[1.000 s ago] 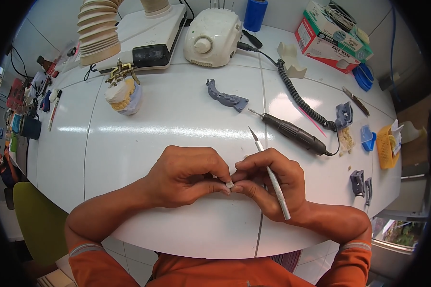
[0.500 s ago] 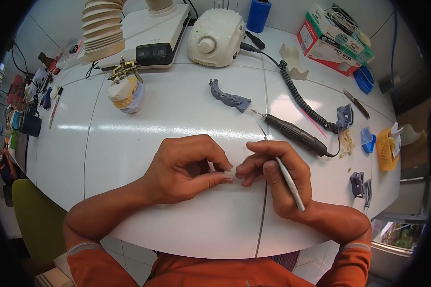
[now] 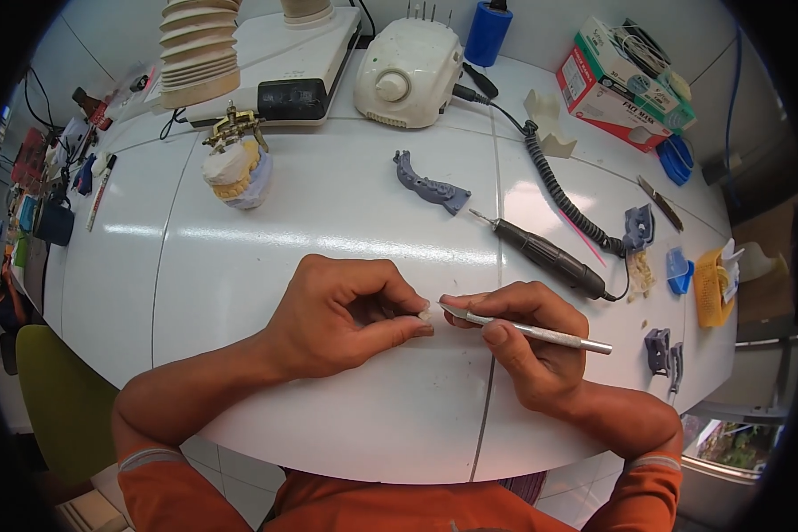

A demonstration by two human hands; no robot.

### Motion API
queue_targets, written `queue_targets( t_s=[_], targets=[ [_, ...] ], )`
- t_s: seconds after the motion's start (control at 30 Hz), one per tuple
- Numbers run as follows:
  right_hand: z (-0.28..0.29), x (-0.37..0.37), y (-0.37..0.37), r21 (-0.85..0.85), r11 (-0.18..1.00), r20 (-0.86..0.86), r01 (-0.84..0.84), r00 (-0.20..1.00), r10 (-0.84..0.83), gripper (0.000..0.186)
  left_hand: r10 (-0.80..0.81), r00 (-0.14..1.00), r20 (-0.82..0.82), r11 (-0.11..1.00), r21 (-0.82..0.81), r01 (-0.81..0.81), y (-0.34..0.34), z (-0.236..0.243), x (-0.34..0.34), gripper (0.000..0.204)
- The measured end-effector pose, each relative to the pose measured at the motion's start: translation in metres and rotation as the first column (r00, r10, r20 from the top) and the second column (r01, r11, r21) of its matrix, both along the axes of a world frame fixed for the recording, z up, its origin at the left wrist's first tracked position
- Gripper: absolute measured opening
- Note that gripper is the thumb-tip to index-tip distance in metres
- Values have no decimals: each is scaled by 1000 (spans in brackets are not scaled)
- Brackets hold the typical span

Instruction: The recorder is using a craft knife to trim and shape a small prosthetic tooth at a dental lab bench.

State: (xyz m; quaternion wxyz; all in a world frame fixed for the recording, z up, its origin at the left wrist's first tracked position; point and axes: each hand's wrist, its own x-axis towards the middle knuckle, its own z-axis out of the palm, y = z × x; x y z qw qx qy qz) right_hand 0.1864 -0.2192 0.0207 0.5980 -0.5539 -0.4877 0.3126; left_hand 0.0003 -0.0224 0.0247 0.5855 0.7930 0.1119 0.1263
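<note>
Between the thumb and fingertips of my left hand [image 3: 337,310] is a small whitish piece [image 3: 426,315], mostly covered by the fingers; I cannot make out its exact kind. My right hand [image 3: 545,350] is closed round the silver handle of a craft knife [image 3: 563,336]. Its blade points left, close to the whitish piece; whether they touch I cannot tell. Both hands are above the white table [image 3: 328,426]. Beyond them lie a grey-blue curved dental arch [image 3: 430,188] and a black rotary handpiece [image 3: 550,257] with a coiled cord.
A plaster dental model on a brass articulator [image 3: 237,173] stands far left, before a white machine with a ribbed hose [image 3: 199,53]. Behind the arch sits the white handpiece control unit [image 3: 408,75]. Rightward are mask boxes [image 3: 616,97], a yellow basket [image 3: 709,288] and small grey-blue pieces [image 3: 657,351].
My right hand has turned the craft knife from a steep slant to nearly level, bringing its blade down beside the whitish piece. My left hand keeps its pinch in about the same place.
</note>
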Motion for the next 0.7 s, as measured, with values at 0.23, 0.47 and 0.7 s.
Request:
queue_targets(
  t_s=[0.23,0.47,0.7],
  targets=[
    [-7,-3,4,66,997,-111,-33,993,40,21,48,996,69,998,-43,-45,-3,-7,2,16],
    [-3,4,4,33,998,15,-55,998,55,21,49,996,72,999,8,-49,-2,-7,2,15],
    [-1,4,2,7,998,25,-58,998,58,22,48,996,80,999,22,-50,-2,-6,2,14]
  ],
)
